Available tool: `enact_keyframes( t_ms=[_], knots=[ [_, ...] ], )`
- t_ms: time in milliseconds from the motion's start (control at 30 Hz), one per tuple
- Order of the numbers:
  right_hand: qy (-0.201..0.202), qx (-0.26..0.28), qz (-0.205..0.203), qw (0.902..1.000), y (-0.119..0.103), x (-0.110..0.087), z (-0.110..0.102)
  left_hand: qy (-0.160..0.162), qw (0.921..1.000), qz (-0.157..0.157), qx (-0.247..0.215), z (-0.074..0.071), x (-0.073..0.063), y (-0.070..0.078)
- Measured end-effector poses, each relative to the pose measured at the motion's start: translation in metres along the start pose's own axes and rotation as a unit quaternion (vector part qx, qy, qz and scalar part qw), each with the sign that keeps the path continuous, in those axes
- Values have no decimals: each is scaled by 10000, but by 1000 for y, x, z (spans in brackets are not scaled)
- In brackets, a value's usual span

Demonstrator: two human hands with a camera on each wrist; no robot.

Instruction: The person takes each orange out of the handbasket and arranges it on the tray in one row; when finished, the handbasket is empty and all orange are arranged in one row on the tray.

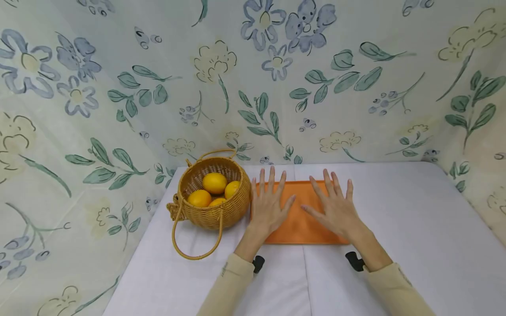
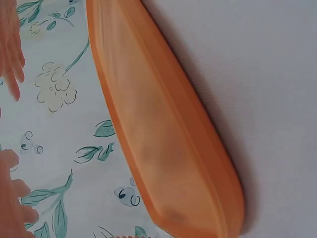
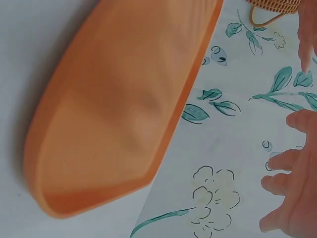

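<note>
The left grip (image 1: pixel 266 211) and right grip (image 1: pixel 336 213) are spread above the tray (image 1: pixel 298 230), holding nothing. The basket (image 1: pixel 215 217) of lemons (image 1: pixel 215 183) stands just left of the tray; a leftward left-grip sweep could tip it, spilling lemons.

A pale, floral-printed wall covering (image 1: pixel 348 114) rises beyond the fingers (image 1: pixel 271 179) and to either side; beneath them spreads a white, softly lit bench (image 1: pixel 419 219).
</note>
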State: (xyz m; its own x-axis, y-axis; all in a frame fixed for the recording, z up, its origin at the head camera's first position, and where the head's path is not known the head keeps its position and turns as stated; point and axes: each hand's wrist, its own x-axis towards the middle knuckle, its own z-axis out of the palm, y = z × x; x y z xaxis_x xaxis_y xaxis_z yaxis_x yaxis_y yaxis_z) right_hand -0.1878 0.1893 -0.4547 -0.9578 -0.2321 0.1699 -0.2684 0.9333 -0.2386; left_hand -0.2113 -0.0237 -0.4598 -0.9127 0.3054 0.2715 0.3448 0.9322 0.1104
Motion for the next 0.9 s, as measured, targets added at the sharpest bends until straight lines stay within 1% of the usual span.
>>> enact_keyframes(
  t_ms=[100, 200, 300, 367, 433, 533, 633, 700, 800, 900],
  knots=[
    [1, 4, -21, 10000, -1, 1, -3, 1, 10000, 64, 39, -5, 1, 0],
    [-35, 95, -26, 9999, 0, 1, -6, -63, 9998, 112, 125, -11, 2, -1],
    [-143, 242, -13, 9996, 2, 1, -10, -176, 9996, 134, 161, -18, 2, -2],
    [-246, 377, 18, 9990, 4, 1, -13, -239, 9996, 153, 77, -24, 1, -4],
    [-365, 538, 64, 9979, 7, 0, -15, -306, 9993, 170, -111, -31, 0, -5],
    [-563, 795, 185, 9951, 11, -1, -17, -296, 9980, 204, -527, -39, -3, -10],
    [-728, 1098, 283, 9909, 19, -2, -19, -278, 9943, 258, -1000, -46, -6, -18],
    [-825, 1352, 331, 9868, 27, -4, -20, -298, 9914, 299, -1237, -53, -8, -24],
    [-902, 1820, 334, 9786, 41, -6, -21, -363, 9850, 349, -1647, -67, -12, -36],
    [-1028, 2186, 399, 9696, 54, -8, -20, -416, 9755, 359, -2132, -82, -16, -52]
  ],
)
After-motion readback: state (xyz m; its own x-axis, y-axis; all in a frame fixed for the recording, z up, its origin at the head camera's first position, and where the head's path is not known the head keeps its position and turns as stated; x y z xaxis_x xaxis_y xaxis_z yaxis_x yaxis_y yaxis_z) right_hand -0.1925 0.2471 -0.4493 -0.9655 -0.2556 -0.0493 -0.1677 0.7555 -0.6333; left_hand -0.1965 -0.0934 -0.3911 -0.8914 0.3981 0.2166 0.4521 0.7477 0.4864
